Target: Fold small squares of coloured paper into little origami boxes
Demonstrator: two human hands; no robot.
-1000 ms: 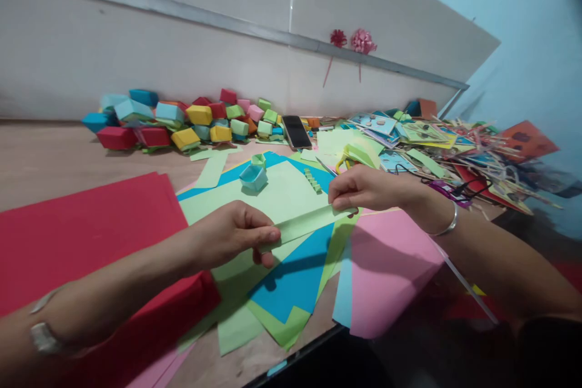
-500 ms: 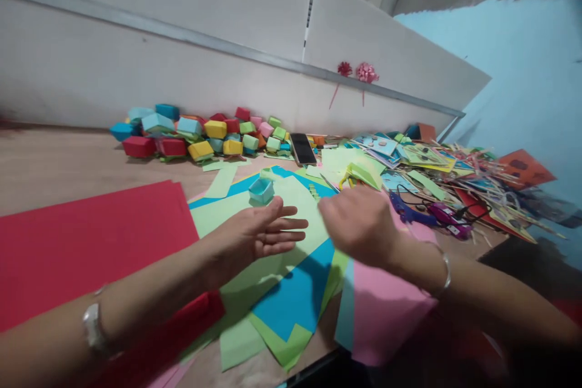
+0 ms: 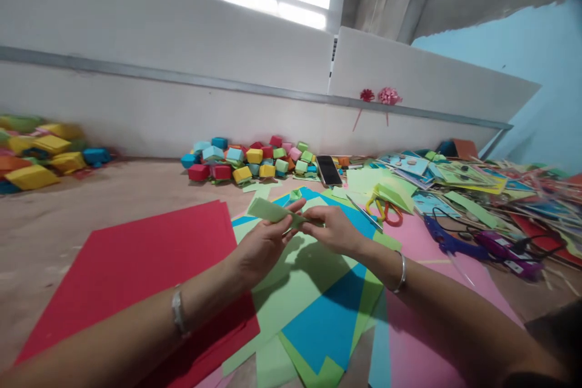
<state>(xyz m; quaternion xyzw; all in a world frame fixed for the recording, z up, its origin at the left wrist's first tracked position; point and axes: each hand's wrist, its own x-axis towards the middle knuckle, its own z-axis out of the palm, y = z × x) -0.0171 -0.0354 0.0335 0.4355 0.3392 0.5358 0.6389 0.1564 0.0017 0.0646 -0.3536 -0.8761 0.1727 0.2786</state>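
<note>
A light green strip of folded paper is held between my two hands above the sheets. My left hand grips its lower side with the thumb on top. The fingertips of my right hand pinch its right end. Beneath lie overlapping sheets of light green paper and blue paper. Just behind the strip stands a small folded paper box, partly hidden by my hands. Scissors with yellow and orange handles rest to the right of my right hand.
A red paper stack lies left, pink sheets right. Several folded paper boxes line the wall, with another pile far left. A phone, a blue glue gun and a heap of paper crafts sit farther back and right.
Both hands, empty-looking before, have come together on a light green paper strip. My left hand's spread fingers have closed. The view has shifted left and up, showing the left pile and window.
</note>
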